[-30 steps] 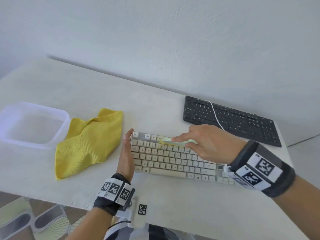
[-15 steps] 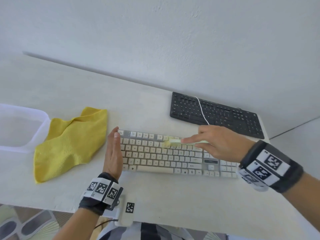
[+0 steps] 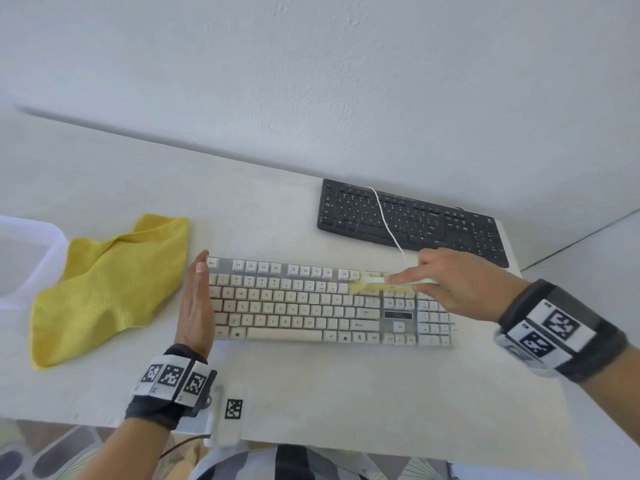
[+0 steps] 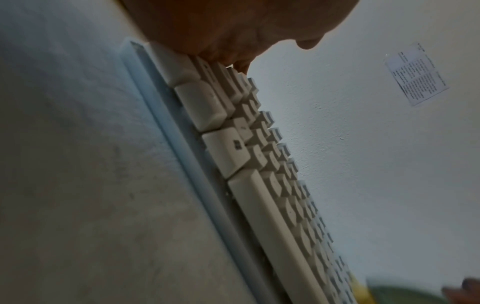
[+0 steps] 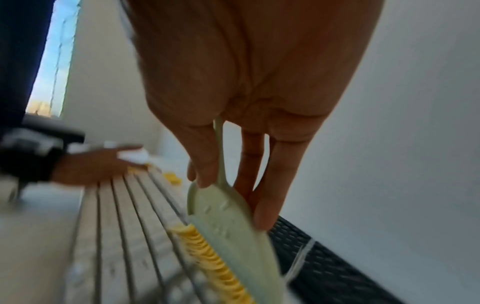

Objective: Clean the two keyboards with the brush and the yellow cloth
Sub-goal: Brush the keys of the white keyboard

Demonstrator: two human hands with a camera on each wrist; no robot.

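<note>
A beige keyboard (image 3: 311,303) lies near the table's front, with a black keyboard (image 3: 433,223) behind it at the right. My right hand (image 3: 460,285) pinches a pale green brush (image 3: 375,280) (image 5: 233,230), whose yellow bristles (image 5: 207,255) lie on the upper key rows right of the middle. My left hand (image 3: 197,303) stands on edge with straight fingers, pressed against the beige keyboard's (image 4: 259,181) left end. A yellow cloth (image 3: 110,289) lies crumpled left of that hand.
A clear plastic tub (image 3: 31,261) sits at the far left edge. A thin white cable (image 3: 384,216) runs across the black keyboard. A small white tagged device (image 3: 232,410) hangs at the table's front edge. The wall stands close behind the table.
My right hand has swept the brush to the right along the upper key rows. The left hand has stayed braced at the keyboard's left end.
</note>
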